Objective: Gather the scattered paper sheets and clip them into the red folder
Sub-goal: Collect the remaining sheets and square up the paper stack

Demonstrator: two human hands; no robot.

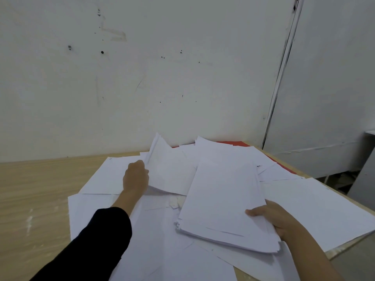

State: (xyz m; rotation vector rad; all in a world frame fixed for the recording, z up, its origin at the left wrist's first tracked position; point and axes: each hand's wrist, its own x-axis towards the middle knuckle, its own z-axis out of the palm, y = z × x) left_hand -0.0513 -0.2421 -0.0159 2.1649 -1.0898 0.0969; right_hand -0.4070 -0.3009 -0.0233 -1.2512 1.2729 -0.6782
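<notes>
White paper sheets point(154, 236) lie scattered over the wooden table point(36, 185). My left hand point(135, 176) grips the left edge of a few sheets point(168, 171) and lifts them so that they curl upward. A thick stack of sheets point(221, 201) is held by my right hand point(272, 217) at its near right corner, thumb on top, raised slightly above the loose sheets. Only thin strips of the red folder point(233, 143) show at the table's far right, under the papers.
A white wall rises just behind the table. The table's right edge point(345, 248) runs diagonally, with a grey cabinet point(324, 98) and floor beyond it. Some sheets overhang that right edge. Bare wood lies to the left.
</notes>
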